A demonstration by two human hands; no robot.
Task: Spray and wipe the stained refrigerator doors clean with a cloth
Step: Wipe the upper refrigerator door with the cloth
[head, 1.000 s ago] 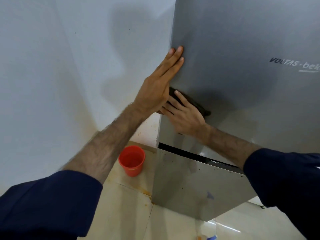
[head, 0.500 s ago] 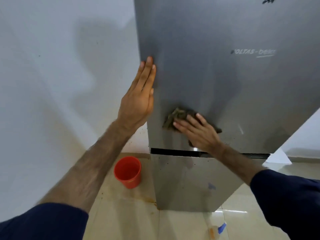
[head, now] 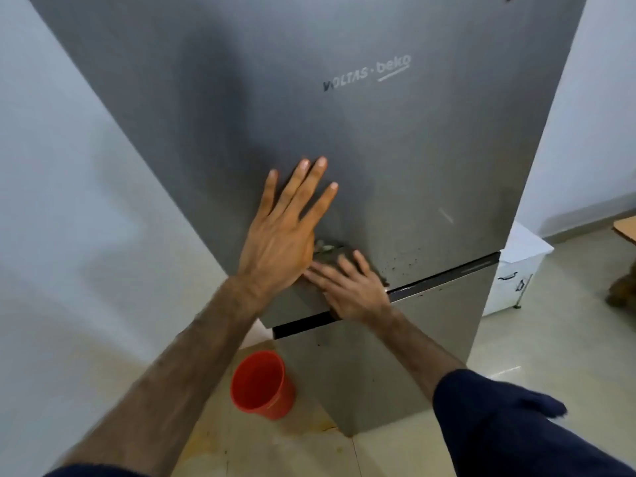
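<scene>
My left hand [head: 285,242] lies flat, fingers spread, on the upper refrigerator door [head: 395,160]; my right hand [head: 351,287] presses the cloth [head: 332,249] with straight fingers. I judge the cloth may smear the specks [head: 406,259] beside it.

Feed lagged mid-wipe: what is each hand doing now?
Left hand: open, flat on upper door.
Right hand: open, pressing cloth against door.

A home kitchen corner: grey refrigerator [head: 344,132], tiled floor [head: 533,339], red bucket [head: 263,385], plain walls [head: 69,201].
</scene>
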